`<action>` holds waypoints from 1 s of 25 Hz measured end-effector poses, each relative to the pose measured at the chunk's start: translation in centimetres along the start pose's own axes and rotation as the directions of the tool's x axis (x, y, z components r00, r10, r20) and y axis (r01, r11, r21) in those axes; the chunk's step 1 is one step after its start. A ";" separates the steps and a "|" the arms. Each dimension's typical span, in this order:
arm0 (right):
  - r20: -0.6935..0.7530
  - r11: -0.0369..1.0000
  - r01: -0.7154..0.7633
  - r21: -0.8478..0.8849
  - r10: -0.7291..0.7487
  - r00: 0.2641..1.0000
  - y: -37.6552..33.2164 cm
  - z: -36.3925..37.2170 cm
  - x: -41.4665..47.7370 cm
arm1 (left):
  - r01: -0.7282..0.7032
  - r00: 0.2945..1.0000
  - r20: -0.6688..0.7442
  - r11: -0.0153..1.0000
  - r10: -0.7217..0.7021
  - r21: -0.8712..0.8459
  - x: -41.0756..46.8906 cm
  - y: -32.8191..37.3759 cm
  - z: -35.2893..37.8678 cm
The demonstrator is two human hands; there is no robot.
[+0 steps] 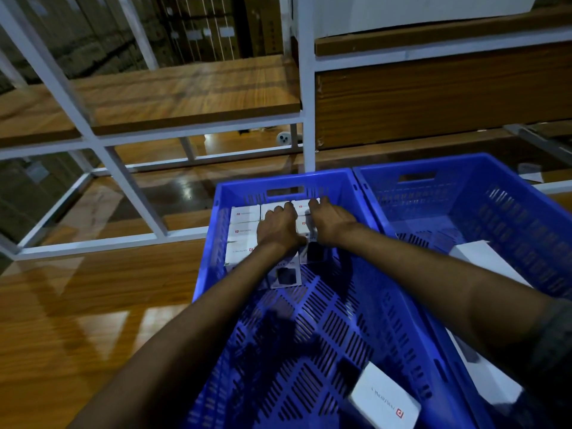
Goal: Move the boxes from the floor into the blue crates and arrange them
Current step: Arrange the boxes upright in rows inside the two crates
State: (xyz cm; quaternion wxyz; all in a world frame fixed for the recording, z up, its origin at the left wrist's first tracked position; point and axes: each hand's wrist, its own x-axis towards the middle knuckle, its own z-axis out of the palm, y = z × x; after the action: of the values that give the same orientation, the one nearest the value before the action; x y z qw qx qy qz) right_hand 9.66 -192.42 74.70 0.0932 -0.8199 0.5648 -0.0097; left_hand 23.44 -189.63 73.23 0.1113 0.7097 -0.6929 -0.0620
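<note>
Beside wooden shelving (185, 97), left hand (278, 229) and right hand (331, 221) clutch boxes (244, 215) far inside the blue crate (278, 181).

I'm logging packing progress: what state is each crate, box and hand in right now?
left crate: partly filled, far end packed.
packed boxes: flat in rows against the far wall.
loose box: askew at the near end, not arranged.
right crate: far part bare, white box by its left wall.
left hand: rests on the packed boxes, grip unclear.
right hand: rests on the packed boxes, grip unclear.
</note>
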 end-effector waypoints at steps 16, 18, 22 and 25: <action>-0.017 0.968 0.069 -0.243 -0.075 0.997 -0.3 -0.3 -0.7 | 0.045 0.995 0.092 0.999 -0.047 0.027 -0.3 1.1 -0.1; -0.020 0.962 0.084 -0.259 -0.093 0.996 -0.1 -0.8 -1.1 | 0.020 0.993 0.119 0.998 -0.026 0.052 -0.5 1.1 -0.5; -0.030 0.958 0.069 -0.280 -0.081 0.996 0.3 -2.2 -2.4 | -0.044 0.994 0.105 0.998 0.039 0.046 -2.0 1.2 -1.9; -0.036 0.980 0.055 -0.192 -0.062 0.997 0.8 -2.9 -4.3 | -0.133 0.990 0.046 0.988 0.137 -0.082 -4.1 0.9 -3.1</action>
State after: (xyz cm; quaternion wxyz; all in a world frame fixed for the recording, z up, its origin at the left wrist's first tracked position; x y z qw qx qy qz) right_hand 6.99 -189.16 77.82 0.0020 -0.8409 0.5406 0.0248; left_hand 23.15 -185.29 76.17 0.1254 0.6545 -0.7389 -0.1000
